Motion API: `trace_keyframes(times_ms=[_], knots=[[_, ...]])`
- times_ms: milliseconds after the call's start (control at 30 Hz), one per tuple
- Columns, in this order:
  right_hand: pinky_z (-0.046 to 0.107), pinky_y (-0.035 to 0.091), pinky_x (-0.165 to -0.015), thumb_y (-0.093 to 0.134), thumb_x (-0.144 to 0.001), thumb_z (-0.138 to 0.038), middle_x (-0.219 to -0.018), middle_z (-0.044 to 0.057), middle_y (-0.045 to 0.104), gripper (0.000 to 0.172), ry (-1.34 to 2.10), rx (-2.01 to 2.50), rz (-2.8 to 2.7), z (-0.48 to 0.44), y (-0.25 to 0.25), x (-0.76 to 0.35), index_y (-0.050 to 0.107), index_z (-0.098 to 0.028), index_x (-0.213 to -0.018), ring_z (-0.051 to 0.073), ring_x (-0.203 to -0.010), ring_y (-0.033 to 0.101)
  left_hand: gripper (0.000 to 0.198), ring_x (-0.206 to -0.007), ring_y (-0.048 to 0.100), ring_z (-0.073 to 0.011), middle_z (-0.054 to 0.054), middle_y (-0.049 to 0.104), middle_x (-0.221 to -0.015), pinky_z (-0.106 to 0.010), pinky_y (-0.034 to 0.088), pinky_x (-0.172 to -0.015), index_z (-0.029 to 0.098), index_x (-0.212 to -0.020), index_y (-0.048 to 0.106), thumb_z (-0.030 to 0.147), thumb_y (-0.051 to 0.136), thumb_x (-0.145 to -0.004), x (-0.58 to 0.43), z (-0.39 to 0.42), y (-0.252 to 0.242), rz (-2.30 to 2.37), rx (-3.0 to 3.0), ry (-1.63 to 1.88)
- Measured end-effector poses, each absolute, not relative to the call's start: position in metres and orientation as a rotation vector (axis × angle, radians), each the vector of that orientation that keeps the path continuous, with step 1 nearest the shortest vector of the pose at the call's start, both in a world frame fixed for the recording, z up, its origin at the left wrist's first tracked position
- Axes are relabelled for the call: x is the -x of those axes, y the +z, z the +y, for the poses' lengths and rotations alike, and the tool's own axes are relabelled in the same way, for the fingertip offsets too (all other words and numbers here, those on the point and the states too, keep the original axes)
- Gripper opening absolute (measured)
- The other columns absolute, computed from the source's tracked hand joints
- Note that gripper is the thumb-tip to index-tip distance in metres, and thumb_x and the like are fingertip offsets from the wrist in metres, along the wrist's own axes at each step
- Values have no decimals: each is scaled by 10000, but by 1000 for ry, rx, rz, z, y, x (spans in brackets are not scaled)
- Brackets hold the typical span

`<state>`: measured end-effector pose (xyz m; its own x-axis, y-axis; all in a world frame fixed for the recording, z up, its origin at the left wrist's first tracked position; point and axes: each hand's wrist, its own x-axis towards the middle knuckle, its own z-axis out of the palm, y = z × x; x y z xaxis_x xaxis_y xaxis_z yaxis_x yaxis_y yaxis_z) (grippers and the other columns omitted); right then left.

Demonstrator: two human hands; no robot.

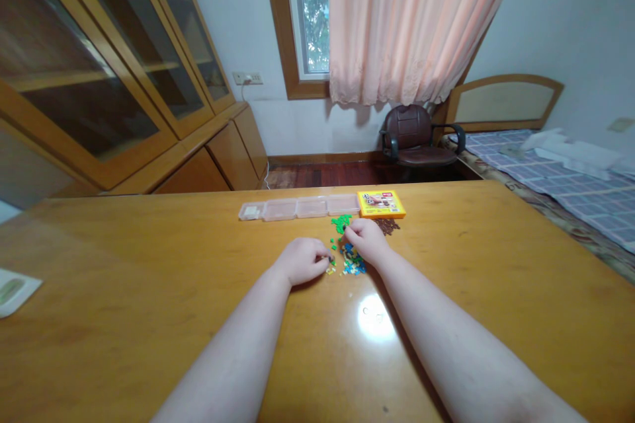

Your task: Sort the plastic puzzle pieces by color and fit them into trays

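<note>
My left hand [303, 260] rests on the wooden table [149, 291] with its fingers curled and pinched on a tiny dark piece at its fingertips. My right hand [366, 238] is also curled, its fingertips pinching at small green bricks [340, 223]. Between the hands lies a loose pile of tiny blue, yellow and green bricks [351, 266]. A small heap of brown pieces [387, 225] sits just right of my right hand. What each pinch holds is too small to name.
A clear plastic compartment tray [297, 207] and a yellow box [381, 204] lie beyond the bricks. A white paper [12, 289] sits at the table's left edge. A brown chair [417, 139], a bed [570, 185] and a glass-door cabinet [99, 79] stand behind.
</note>
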<state>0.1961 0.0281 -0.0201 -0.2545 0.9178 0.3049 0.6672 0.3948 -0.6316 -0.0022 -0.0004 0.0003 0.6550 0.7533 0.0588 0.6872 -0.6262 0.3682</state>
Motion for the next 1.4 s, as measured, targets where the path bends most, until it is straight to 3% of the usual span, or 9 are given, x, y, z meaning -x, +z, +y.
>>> trace_keyframes(times_ms=[133,333,567,767,1100,1400], knots=[[230,298,-559,481,-805,-193,-539,2,537,316,499,1337,-2020,28,-20,-197,686,-158,-566,112,-555,464,264,-780,601,-146,-3,700,-869,-241,421,-723,244,-919,712,217,494,-772,3,0,1,1187,-2515,362],[228,290,-547,479,-803,-198,-531,-1,529,318,505,1367,-2011,28,-21,-196,667,-156,-549,109,-542,450,206,-674,564,-130,-5,660,-709,-225,396,-638,202,-683,687,232,506,-778,0,-2,3,1108,-2576,293],[230,285,-544,478,-804,-206,-535,-1,532,317,493,1346,-2015,29,-23,-197,671,-156,-556,108,-544,454,280,-825,621,-168,-10,709,-928,-252,438,-733,251,-975,700,267,491,-791,1,2,-1,1272,-2454,326],[229,304,-560,475,-789,-181,-564,10,575,306,533,1350,-2023,28,-22,-197,675,-154,-559,110,-553,466,251,-783,622,-151,3,713,-842,-231,440,-714,247,-882,727,269,493,-792,-1,-1,3,1115,-2495,294],[229,310,-569,519,-737,-169,-502,-5,537,257,572,1329,-2193,27,-21,-194,647,-160,-514,120,-570,462,352,-888,635,-196,-17,703,-1014,-279,463,-769,291,-1120,646,305,464,-820,-1,2,-4,1381,-2483,208],[232,322,-620,479,-774,-143,-530,3,544,290,477,1211,-2216,28,-20,-196,672,-162,-559,125,-612,475,319,-959,616,-192,-30,685,-1052,-296,459,-846,255,-1042,678,269,425,-847,1,6,-8,1582,-2384,365]])
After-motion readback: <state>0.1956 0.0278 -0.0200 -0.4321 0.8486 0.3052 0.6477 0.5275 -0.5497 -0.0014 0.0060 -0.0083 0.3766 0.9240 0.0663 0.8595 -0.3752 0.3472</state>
